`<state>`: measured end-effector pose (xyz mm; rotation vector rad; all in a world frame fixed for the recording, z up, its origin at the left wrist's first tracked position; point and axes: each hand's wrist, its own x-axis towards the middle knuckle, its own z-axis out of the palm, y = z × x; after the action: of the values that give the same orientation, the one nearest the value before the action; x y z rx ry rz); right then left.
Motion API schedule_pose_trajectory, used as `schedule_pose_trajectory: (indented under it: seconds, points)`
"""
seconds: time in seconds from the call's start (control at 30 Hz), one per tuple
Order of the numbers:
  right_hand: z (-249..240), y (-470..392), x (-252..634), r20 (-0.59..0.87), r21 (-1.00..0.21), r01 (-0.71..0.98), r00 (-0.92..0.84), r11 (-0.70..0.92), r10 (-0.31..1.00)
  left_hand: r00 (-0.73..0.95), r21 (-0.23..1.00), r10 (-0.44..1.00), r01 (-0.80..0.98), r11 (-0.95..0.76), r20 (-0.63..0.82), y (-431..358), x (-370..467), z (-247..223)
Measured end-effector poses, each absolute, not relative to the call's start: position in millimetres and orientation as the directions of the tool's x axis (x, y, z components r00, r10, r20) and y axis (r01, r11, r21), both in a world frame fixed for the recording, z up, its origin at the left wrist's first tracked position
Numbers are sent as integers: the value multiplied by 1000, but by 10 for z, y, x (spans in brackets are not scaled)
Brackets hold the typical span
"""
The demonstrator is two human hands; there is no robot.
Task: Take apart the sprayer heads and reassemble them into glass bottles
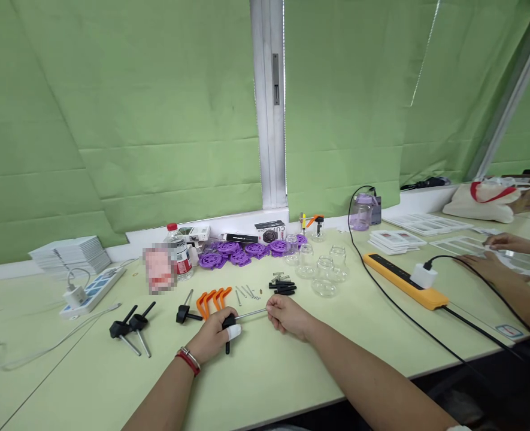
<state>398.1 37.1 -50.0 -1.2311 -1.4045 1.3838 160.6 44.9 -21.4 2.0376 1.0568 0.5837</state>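
Note:
My left hand (213, 335), with a white wrap on one finger, grips a black plastic part (228, 347) that has a thin metal rod (251, 313) reaching to the right. At the rod's far end, my right hand (285, 314) pinches with its fingers closed. Just behind my left hand lie several orange levers (211, 301). A similar black part (184, 313) with a rod rests left of them, and two more (130, 326) are farther left. Small screws (247, 292), springs (280, 277) and black pieces (283, 288) lie behind my hands.
Clear jars (324, 278) stand behind my right hand. Purple parts (240, 256) are piled near the wall beside a bottle (184, 263). An orange power strip (403, 281) with cables lies right. At far right another person's hands (489, 263) touch flat sheets.

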Motion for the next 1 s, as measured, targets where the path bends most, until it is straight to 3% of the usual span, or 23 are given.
schedule_pose_trajectory:
  seconds: [1.0]
  points:
    - [-493, 366, 3959, -83, -989, 135, -228, -53, 970, 565, 776, 823, 493, -394, 59, 443, 1609, -190]
